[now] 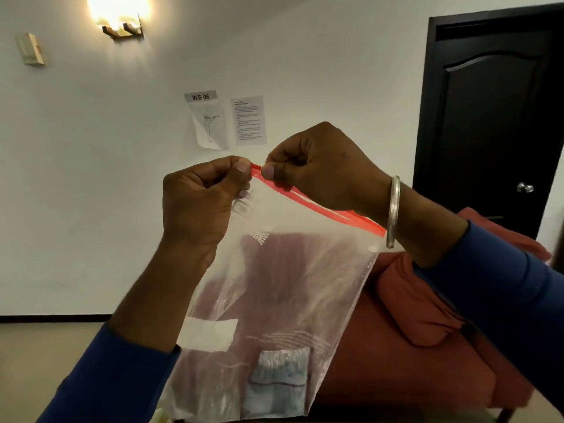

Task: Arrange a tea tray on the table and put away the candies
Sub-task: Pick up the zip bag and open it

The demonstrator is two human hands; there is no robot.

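Observation:
A clear plastic zip bag (274, 285) with a red seal strip along its top hangs in front of me, held up in the air. My left hand (201, 203) pinches the top edge at the left end of the strip. My right hand (323, 166) pinches the same strip just beside it, thumb and fingers closed on the plastic. A pale blue-grey packet (276, 383) lies inside the bag at the bottom. No tray, table or candies are in view.
A red upholstered sofa (427, 346) stands behind the bag at the right. A dark door (488, 117) is in the far right wall. Papers (225, 119) are taped on the white wall, under a lit wall lamp (120, 16).

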